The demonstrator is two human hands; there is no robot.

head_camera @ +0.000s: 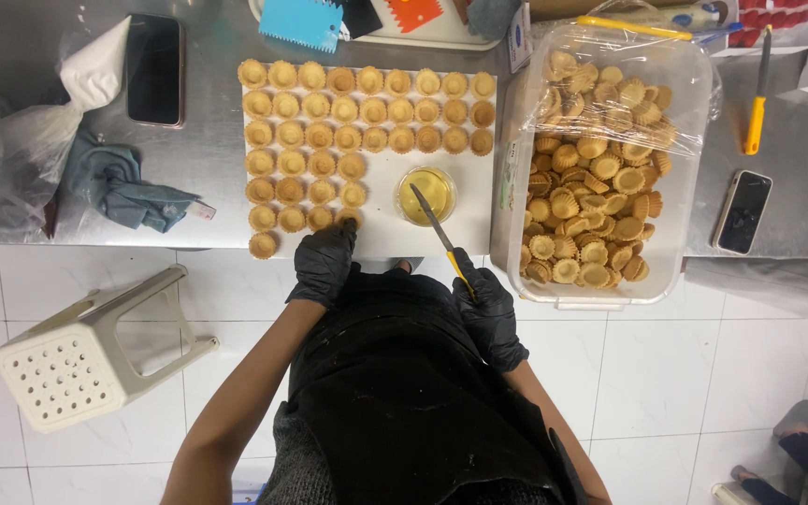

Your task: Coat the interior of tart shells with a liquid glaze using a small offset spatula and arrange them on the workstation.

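My left hand (pixel 323 265) fingers pinch a tart shell (pixel 348 220) at centre frame; right hand (pixel 490 309) fingers grip a knife (pixel 440 234), tip in the yellow bowl (pixel 425 194).

Left of the white board (pixel 381 210) you have 1 dark phone (pixel 154 68), a crumpled blue cloth (pixel 123 187), and a white stool (pixel 86 351) below.

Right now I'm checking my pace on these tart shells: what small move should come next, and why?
Probably dip the brush into the bowl: the right hand holds it with its tip already over the yellow liquid, while the left hand steadies a shell at the board's near edge.
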